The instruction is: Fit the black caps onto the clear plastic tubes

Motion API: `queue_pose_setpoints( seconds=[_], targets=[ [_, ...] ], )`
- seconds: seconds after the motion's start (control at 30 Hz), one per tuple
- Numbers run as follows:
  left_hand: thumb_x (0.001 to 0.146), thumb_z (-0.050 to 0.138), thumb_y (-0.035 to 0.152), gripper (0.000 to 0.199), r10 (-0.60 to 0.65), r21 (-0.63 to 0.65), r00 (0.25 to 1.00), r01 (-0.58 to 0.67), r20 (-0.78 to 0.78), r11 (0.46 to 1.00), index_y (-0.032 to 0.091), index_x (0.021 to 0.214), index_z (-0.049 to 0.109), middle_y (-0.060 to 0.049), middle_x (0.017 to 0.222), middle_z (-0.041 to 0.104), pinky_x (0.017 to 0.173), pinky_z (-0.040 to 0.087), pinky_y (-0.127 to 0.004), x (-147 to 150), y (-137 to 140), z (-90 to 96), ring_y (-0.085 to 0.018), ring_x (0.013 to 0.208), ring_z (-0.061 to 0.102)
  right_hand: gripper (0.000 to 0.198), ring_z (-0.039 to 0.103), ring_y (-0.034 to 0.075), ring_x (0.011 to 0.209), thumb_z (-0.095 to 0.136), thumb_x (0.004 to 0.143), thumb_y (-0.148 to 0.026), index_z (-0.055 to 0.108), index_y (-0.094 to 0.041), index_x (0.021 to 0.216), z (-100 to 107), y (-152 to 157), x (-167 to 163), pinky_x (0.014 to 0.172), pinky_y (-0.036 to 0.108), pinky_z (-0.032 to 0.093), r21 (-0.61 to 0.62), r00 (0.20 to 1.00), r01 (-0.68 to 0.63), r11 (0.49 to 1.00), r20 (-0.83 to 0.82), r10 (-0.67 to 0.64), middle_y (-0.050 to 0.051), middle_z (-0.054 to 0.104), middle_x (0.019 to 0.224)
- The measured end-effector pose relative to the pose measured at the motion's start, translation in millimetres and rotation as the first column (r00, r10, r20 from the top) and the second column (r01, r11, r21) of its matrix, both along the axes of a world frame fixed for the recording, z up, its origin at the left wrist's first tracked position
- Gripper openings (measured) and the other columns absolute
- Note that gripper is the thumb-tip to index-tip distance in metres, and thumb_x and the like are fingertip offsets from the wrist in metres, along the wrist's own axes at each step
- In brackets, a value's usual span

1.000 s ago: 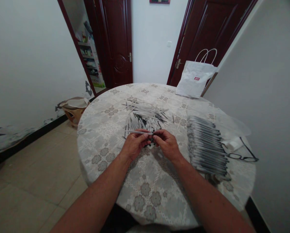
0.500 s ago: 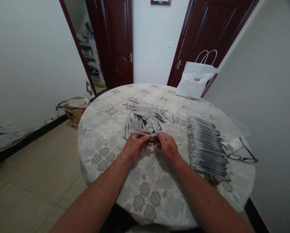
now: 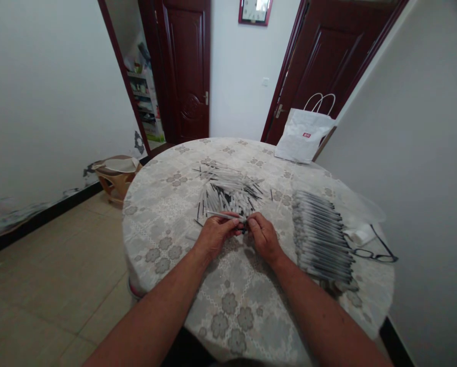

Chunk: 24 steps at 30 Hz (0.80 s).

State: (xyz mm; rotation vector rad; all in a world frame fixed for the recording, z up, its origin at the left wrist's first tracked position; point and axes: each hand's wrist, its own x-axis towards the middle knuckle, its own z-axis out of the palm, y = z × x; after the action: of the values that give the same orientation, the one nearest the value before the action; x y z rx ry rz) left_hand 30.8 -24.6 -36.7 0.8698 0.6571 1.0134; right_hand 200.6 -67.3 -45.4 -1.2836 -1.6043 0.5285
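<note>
My left hand (image 3: 214, 237) is closed round a slim white pen (image 3: 217, 214), whose one end sticks out to the left past the fingers. Close against it, my right hand (image 3: 264, 237) pinches at the pen's other end, where something dark shows between the fingertips; its exact shape is too small to make out. Just beyond both hands lies a loose heap of white and black pen parts (image 3: 228, 179). To the right, a stack of pens (image 3: 320, 237), white with dark ends, lies in neat rows.
The round table has a flower-patterned cloth (image 3: 228, 285). On its right are eyeglasses (image 3: 384, 258), a white roll (image 3: 361, 234) and clear plastic film. A white paper bag (image 3: 304, 135) stands at the back right. A wooden stool (image 3: 115, 176) is left of the table.
The view has tilted up a little, showing more of the wall clock. Both hands stay together at the pen, with only small shifts of the fingers.
</note>
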Motion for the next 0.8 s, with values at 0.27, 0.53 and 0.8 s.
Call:
queue_pose_setpoints(
  seconds=[0.27, 0.53, 0.8],
  targets=[
    [0.073, 0.085, 0.026, 0.031, -0.015, 0.015, 1.0, 0.015, -0.004, 1.0, 0.011, 0.097, 0.072, -0.011, 0.084, 0.076, 0.072, 0.058, -0.029, -0.1, 0.6, -2.9, -0.018, 0.078, 0.072, 0.029, 0.051, 0.016, 0.068, 0.042, 0.102, -0.037, 0.054, -0.022, 0.081, -3.6, 1.7, -0.2, 0.066, 0.028, 0.039, 0.012, 0.999, 0.006, 1.0, 0.051, -0.007, -0.001, 0.054, 0.071],
    [0.072, 0.085, 0.027, 0.031, -0.006, 0.015, 1.0, 0.006, 0.003, 1.0, 0.012, 0.096, 0.073, -0.01, 0.084, 0.075, 0.071, 0.058, -0.029, 0.3, 1.1, -2.3, -0.019, 0.078, 0.072, 0.016, 0.055, 0.016, 0.072, 0.05, 0.099, -0.035, 0.058, -0.021, 0.101, -1.6, -0.7, -1.3, 0.069, 0.028, 0.041, 0.056, 0.999, -0.011, 0.998, 0.043, 0.009, -0.001, 0.059, 0.08],
    [0.071, 0.086, 0.027, 0.031, -0.02, 0.012, 1.0, 0.02, -0.015, 1.0, 0.012, 0.095, 0.073, -0.011, 0.088, 0.076, 0.072, 0.058, -0.03, 0.5, 0.7, -2.6, -0.019, 0.078, 0.072, 0.03, 0.053, 0.016, 0.069, 0.04, 0.103, -0.036, 0.054, -0.022, 0.081, -1.4, -0.5, -1.9, 0.067, 0.028, 0.039, 0.028, 0.998, -0.01, 1.0, 0.065, 0.008, -0.001, 0.055, 0.072]
  ],
)
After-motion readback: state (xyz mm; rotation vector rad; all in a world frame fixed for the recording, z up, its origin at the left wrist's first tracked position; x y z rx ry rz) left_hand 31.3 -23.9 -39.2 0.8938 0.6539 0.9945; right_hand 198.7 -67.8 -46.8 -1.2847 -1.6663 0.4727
